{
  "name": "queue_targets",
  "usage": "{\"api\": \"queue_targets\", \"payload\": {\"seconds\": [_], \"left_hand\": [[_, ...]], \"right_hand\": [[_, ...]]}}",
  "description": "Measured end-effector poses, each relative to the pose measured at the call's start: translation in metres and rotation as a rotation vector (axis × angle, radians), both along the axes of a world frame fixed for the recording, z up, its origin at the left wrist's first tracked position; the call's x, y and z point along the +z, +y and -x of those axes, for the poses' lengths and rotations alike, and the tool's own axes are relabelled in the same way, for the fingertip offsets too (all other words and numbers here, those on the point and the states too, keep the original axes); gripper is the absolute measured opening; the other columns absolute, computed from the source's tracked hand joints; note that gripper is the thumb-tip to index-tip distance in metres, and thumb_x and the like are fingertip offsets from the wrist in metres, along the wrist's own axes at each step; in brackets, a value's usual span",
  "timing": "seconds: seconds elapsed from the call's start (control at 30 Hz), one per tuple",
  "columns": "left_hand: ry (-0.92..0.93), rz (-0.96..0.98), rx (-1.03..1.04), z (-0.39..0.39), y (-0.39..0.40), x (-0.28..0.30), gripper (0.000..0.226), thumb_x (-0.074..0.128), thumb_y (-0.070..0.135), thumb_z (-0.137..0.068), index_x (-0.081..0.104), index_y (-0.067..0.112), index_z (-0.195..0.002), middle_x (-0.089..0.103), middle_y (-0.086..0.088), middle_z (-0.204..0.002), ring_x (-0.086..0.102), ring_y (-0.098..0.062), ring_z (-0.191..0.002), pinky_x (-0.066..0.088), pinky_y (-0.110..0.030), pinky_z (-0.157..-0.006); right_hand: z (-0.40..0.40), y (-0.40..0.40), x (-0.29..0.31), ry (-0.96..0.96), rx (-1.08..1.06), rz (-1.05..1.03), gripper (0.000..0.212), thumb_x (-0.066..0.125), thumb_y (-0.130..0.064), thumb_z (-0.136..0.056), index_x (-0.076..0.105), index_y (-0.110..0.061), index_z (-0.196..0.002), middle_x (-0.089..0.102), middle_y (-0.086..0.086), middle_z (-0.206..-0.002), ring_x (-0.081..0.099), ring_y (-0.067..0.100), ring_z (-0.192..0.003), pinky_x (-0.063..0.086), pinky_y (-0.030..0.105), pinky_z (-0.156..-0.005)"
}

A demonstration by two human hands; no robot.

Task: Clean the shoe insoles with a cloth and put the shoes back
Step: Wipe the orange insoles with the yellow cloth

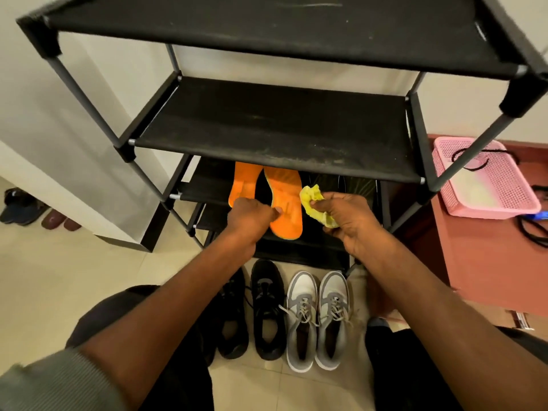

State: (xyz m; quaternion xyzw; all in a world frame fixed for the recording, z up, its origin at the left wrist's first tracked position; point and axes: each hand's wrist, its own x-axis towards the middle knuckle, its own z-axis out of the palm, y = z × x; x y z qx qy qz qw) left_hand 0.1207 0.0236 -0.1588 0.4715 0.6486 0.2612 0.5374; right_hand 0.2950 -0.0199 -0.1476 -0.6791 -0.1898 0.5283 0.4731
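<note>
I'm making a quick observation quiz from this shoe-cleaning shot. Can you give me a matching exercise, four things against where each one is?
Things:
1. yellow cloth
2. orange insole
3. grey and white sneakers
4. pink basket

Places:
A. on the red surface beside the rack
B. gripped in the right hand
C. on the floor before the rack
D. held by the left hand

Pairs: 1-B, 2-D, 3-C, 4-A

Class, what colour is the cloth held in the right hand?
Yellow: the cloth, gripped by the right hand, shows best in the head view.
</note>
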Motion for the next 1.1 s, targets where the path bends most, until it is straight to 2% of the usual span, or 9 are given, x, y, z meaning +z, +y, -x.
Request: {"api": "queue_targets", "payload": {"seconds": [0.23,0.33,0.43,0.57,0.67,0.73,0.83,0.93,1.1], "left_hand": [[-0.041,0.016,-0.191,0.042,-0.087,0.031,0.02,0.075,0.016,-0.091,0.068,-0.003,-0.089,0.073,-0.01,-0.084,0.066,-0.005,-0.07,0.049,-0.021,-0.066],[-0.003,0.075,-0.351,0.055,-0.093,0.045,0.034,0.069,0.041,-0.095,0.073,0.008,-0.096,0.075,0.002,-0.083,0.065,-0.001,-0.069,0.047,-0.019,-0.063],[0.022,0.109,-0.372,0.058,-0.073,0.047,0.056,0.051,0.072,-0.093,0.076,0.024,-0.105,0.078,0.002,-0.1,0.071,-0.019,-0.096,0.054,-0.04,-0.086],[-0.356,0.226,-0.224,0.03,-0.043,0.04,0.064,0.04,0.074,-0.095,0.063,0.027,-0.132,0.075,-0.004,-0.118,0.071,-0.026,-0.111,0.053,-0.052,-0.099],[-0.591,0.308,-0.116,0.01,-0.032,0.034,0.059,0.036,0.065,-0.101,0.061,0.02,-0.131,0.074,-0.011,-0.119,0.073,-0.029,-0.107,0.057,-0.048,-0.089],[-0.695,0.34,-0.149,0.003,-0.025,0.024,0.061,0.03,0.062,-0.104,0.059,0.014,-0.13,0.07,-0.019,-0.125,0.071,-0.033,-0.111,0.057,-0.049,-0.093],[-0.744,0.366,-0.151,-0.003,-0.017,0.015,0.066,0.029,0.062,-0.104,0.056,0.01,-0.135,0.066,-0.024,-0.13,0.069,-0.036,-0.111,0.056,-0.048,-0.095],[-0.69,0.36,-0.099,-0.002,-0.012,0.005,0.069,0.034,0.066,-0.101,0.058,0.009,-0.132,0.068,-0.025,-0.125,0.069,-0.035,-0.104,0.055,-0.048,-0.092],[-0.684,0.381,-0.213,-0.002,-0.008,-0.004,0.088,0.023,0.078,-0.095,0.058,0.01,-0.137,0.066,-0.026,-0.125,0.067,-0.036,-0.098,0.056,-0.047,-0.079]], "right_hand": [[0.019,-0.027,0.007,0.108,0.056,0.065,0.017,0.077,0.001,-0.086,0.074,-0.012,-0.097,0.074,0.013,-0.099,0.066,0.02,-0.076,0.043,0.026,-0.053],[0.019,-0.046,0.009,0.077,0.073,0.047,0.017,0.078,-0.001,-0.086,0.076,-0.008,-0.101,0.075,0.013,-0.095,0.066,0.02,-0.075,0.045,0.025,-0.051],[0.019,-0.062,0.012,0.139,0.071,0.024,0.017,0.077,0.001,-0.087,0.076,-0.007,-0.102,0.076,0.009,-0.089,0.066,0.016,-0.07,0.046,0.023,-0.05],[0.023,-0.065,0.018,0.215,0.142,0.028,0.021,0.076,0.002,-0.087,0.076,-0.004,-0.107,0.076,0.01,-0.09,0.067,0.014,-0.067,0.046,0.021,-0.048],[0.026,-0.059,0.016,0.224,0.189,0.023,0.019,0.076,0.001,-0.087,0.077,-0.006,-0.105,0.078,0.01,-0.094,0.069,0.014,-0.071,0.048,0.021,-0.05],[0.027,-0.056,0.009,0.216,0.216,0.035,0.019,0.076,0.0,-0.087,0.078,-0.008,-0.104,0.078,0.011,-0.1,0.069,0.016,-0.08,0.05,0.024,-0.056],[0.025,-0.054,0.002,0.128,0.254,0.026,0.018,0.076,0.0,-0.088,0.079,-0.01,-0.102,0.079,0.012,-0.105,0.072,0.014,-0.084,0.054,0.026,-0.071],[0.018,-0.055,0.004,-0.117,0.245,-0.103,0.02,0.076,-0.002,-0.09,0.078,-0.022,-0.086,0.079,-0.006,-0.084,0.071,-0.003,-0.069,0.053,0.013,-0.06],[0.009,-0.037,-0.004,-0.429,0.089,-0.257,0.006,0.078,-0.022,-0.094,0.08,-0.026,-0.097,0.079,-0.008,-0.087,0.073,0.001,-0.078,0.058,0.025,-0.064]]}}
